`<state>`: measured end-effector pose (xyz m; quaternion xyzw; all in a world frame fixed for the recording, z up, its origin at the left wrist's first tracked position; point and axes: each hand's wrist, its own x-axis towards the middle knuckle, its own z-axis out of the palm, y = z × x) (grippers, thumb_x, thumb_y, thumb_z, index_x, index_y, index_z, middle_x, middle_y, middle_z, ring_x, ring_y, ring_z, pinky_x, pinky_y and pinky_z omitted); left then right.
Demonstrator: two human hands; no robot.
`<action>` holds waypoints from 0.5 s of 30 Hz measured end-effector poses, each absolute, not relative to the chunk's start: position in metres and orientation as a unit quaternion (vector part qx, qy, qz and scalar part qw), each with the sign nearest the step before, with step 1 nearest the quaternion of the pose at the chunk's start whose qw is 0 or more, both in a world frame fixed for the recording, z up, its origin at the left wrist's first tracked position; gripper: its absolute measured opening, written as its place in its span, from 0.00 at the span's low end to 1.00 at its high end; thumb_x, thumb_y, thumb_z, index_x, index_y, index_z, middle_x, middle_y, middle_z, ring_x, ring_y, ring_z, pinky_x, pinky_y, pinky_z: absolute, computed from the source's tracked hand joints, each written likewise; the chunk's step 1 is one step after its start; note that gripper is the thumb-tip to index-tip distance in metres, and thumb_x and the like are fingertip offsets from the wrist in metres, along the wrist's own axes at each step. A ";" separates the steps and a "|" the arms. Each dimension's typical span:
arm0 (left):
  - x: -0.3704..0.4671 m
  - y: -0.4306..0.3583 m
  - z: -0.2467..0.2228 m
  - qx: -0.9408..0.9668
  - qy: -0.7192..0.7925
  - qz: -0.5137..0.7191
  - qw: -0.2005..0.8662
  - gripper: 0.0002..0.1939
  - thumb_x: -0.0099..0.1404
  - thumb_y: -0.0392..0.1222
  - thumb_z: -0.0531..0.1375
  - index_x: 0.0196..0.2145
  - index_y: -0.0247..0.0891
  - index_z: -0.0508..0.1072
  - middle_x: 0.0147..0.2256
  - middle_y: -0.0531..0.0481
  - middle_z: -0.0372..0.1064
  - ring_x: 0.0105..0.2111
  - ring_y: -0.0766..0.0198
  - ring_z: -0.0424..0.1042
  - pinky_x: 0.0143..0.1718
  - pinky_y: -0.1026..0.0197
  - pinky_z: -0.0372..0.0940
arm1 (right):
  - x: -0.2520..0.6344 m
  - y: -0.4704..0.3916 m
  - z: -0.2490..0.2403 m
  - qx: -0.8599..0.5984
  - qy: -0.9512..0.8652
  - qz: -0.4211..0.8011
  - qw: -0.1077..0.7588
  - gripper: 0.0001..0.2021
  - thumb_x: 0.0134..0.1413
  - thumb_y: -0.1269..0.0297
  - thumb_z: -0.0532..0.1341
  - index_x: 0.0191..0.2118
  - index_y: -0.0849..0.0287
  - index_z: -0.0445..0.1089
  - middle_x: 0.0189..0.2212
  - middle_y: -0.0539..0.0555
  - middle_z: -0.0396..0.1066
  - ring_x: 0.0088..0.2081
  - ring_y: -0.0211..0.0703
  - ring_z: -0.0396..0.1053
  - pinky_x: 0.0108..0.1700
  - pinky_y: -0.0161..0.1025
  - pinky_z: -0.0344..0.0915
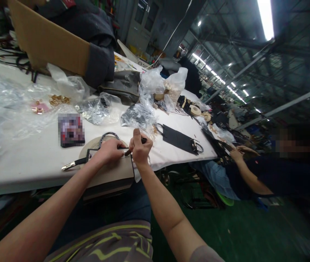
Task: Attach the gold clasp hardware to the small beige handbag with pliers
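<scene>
A beige handbag with dark trim [116, 174] rests at the table's front edge, partly over my lap. My left hand [111, 150] is closed on its top edge, the fingertips near the tool's tip. Wrapped in my right hand [141, 148], thumb uppermost, is a slim dark hand tool [128, 153]; its tip points at the bag's top edge, and the fist hides most of it. Behind my left hand rises a braided handle loop [109, 134]. From the bag's left side sticks out a dark strap with a gold metal end [73, 165].
Left of the bag lies a blurred, dark-edged flat object [71, 130]. Gold fittings [59, 100] and plastic bags [100, 109] cover the table behind. A black bag panel [178, 139] lies to the right, near a co-worker's hands [236, 153]. A cardboard box [51, 40] stands back left.
</scene>
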<state>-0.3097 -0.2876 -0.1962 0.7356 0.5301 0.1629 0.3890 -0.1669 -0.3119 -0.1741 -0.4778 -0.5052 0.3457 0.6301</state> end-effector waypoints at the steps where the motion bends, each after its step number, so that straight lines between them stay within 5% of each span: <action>1: -0.310 -0.287 -0.197 0.736 0.530 0.161 0.388 0.21 0.64 0.37 0.65 0.52 0.42 0.90 0.53 0.42 0.88 0.55 0.41 0.83 0.63 0.47 0.70 | -0.169 -0.313 -0.175 -0.483 -0.516 0.331 0.625 0.34 0.72 0.34 0.66 0.23 0.51 0.57 0.16 0.45 0.57 0.18 0.36 0.55 0.23 0.41 0.53; 15: -0.305 -0.289 -0.197 0.734 0.543 0.163 0.375 0.22 0.63 0.36 0.64 0.52 0.44 0.90 0.54 0.43 0.87 0.58 0.40 0.83 0.66 0.45 0.70 | -0.159 -0.305 -0.164 -0.450 -0.453 0.408 0.653 0.35 0.67 0.31 0.68 0.24 0.50 0.53 0.15 0.42 0.51 0.16 0.33 0.49 0.18 0.38 0.47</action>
